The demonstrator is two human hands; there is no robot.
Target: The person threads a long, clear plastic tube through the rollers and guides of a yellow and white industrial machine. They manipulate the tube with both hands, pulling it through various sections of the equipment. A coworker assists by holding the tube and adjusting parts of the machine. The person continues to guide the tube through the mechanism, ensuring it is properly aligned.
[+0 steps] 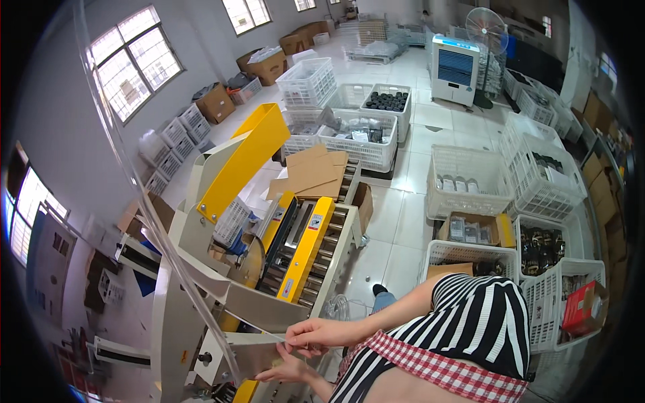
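Note:
My right hand point(314, 335) reaches in from the right, thumb and fingers pinched together; whatever they hold is too small to make out. Just below it, my left hand point(289, 368) has its fingers stretched out, with its upper fingertips close against the right hand's. Both are at a pale metal plate point(252, 354) on the near end of a beige and yellow roller-conveyor machine point(308, 248). A clear, glossy strip point(158, 225) runs slantwise from the top left down to this plate. On the machine, a translucent tan disc point(252, 260) looks like a tape roll.
Flat cardboard pieces point(316, 173) lie at the conveyor's far end. White plastic crates point(366, 144) with packed goods stand behind it. More crates point(470, 180) line the right side, one with a red box point(583, 310). An air cooler point(454, 70) and a standing fan point(485, 32) are farther back.

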